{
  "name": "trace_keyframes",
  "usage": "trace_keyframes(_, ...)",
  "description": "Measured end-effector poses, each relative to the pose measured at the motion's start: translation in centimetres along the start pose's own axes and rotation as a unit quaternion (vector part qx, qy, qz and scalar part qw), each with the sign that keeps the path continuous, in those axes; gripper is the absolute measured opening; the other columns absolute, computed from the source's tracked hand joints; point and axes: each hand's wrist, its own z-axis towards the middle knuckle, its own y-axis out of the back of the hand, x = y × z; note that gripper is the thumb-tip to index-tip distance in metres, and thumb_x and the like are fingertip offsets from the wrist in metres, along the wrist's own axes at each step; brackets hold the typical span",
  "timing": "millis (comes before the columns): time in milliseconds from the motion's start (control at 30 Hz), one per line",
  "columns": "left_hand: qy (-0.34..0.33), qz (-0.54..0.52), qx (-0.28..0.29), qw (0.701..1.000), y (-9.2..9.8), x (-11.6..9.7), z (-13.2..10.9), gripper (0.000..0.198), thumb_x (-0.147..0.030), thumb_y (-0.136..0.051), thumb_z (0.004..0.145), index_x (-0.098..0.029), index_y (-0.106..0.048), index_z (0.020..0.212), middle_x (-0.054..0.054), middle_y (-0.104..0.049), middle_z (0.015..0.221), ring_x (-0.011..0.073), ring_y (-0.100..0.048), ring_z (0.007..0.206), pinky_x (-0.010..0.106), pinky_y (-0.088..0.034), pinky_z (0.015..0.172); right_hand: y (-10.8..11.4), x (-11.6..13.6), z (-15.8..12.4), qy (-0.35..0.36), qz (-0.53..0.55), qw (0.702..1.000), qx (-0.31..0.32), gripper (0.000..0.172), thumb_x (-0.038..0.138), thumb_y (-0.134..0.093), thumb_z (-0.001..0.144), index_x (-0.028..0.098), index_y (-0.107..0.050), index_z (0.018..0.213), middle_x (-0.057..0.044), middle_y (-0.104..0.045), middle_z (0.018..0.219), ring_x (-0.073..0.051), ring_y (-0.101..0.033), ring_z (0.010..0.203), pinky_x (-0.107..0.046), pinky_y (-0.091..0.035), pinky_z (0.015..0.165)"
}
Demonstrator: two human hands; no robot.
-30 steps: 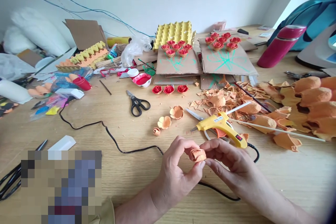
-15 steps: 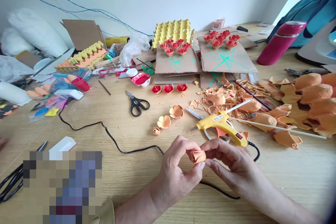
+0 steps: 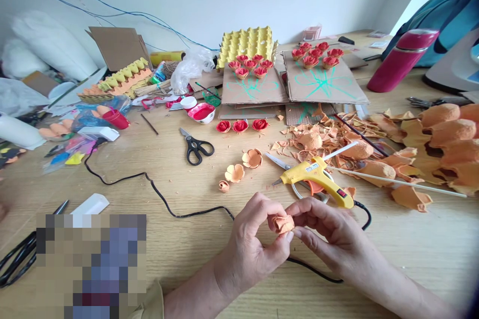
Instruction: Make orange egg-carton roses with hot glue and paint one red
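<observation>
A pixelated block point(image 3: 92, 264) masks the frame's lower left, fingertips of the left hand point(image 3: 254, 248) and right hand point(image 3: 329, 234) cover part of the orange paper rose point(image 3: 280, 220), and the right edge cuts off the orange carton cups point(image 3: 454, 132).

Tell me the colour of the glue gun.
The glue gun is yellow with a red switch; head view shows it.

A home craft table point(image 3: 157, 194) (egg cartons point(image 3: 247, 42), glue gun point(image 3: 318, 179), scissors point(image 3: 197, 147), scraps).

On the table point(image 3: 411, 259), the glue gun point(image 3: 318, 179) lies just beyond the hands; scissors point(image 3: 197, 147) lie to its left, egg tray point(image 3: 247, 42) at the far side.
</observation>
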Motion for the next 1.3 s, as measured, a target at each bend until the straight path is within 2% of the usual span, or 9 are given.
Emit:
trace_keyframes(100,-0.002,-0.002,0.002,1.000,0.1,0.0,0.0,0.025,-0.003,-0.063,0.082,-0.024,-0.057,0.094,-0.003,-0.058,0.084,0.0137,-0.057,0.078,0.025,-0.048,0.075,0.0,-0.5,-0.1,0.004,0.021,1.000,0.000,0.012,0.036,-0.060,0.106,0.026,-0.065,0.110,-0.003,-0.073,0.097,-0.016,-0.070,0.088,-0.024,-0.056,0.080)
trace_keyframes(467,-0.006,0.003,0.008,1.000,0.2,-0.3,-0.1,0.021,-0.006,-0.064,0.084,-0.023,-0.057,0.094,-0.003,-0.058,0.082,0.0127,-0.057,0.076,0.023,-0.048,0.074,0.2,0.0,-0.2,0.028,0.005,0.999,0.014,0.012,0.037,-0.056,0.108,0.027,-0.061,0.107,0.000,-0.068,0.094,-0.012,-0.066,0.084,-0.021,-0.053,0.078)
trace_keyframes(867,-0.016,0.034,-0.009,0.999,0.3,-0.8,0.3,0.020,-0.007,-0.065,0.083,-0.023,-0.057,0.090,-0.004,-0.059,0.077,0.0126,-0.057,0.072,0.023,-0.048,0.070,0.1,-0.1,-0.2,0.025,0.021,0.999,0.016,0.014,0.038,-0.056,0.108,0.026,-0.064,0.106,-0.001,-0.067,0.095,-0.014,-0.065,0.085,-0.023,-0.054,0.077)
trace_keyframes(1133,-0.017,0.042,-0.001,0.999,0.5,-0.8,0.3,0.021,-0.005,-0.064,0.083,-0.024,-0.056,0.091,-0.003,-0.061,0.078,0.0132,-0.058,0.072,0.023,-0.050,0.071,-0.6,-1.3,-0.2,-0.024,0.157,0.987,0.014,0.013,0.040,-0.066,0.103,0.029,-0.066,0.111,-0.001,-0.072,0.102,-0.014,-0.070,0.095,-0.023,-0.056,0.086)
trace_keyframes(1300,-0.017,0.043,0.004,0.999,0.6,-0.7,0.2,0.020,-0.006,-0.065,0.084,-0.023,-0.057,0.092,-0.003,-0.060,0.079,0.0138,-0.058,0.073,0.024,-0.050,0.070,-0.8,-1.0,0.2,-0.039,0.214,0.976,0.002,0.020,0.044,-0.075,0.096,0.026,-0.069,0.102,-0.002,-0.075,0.094,-0.014,-0.072,0.089,-0.024,-0.058,0.082)
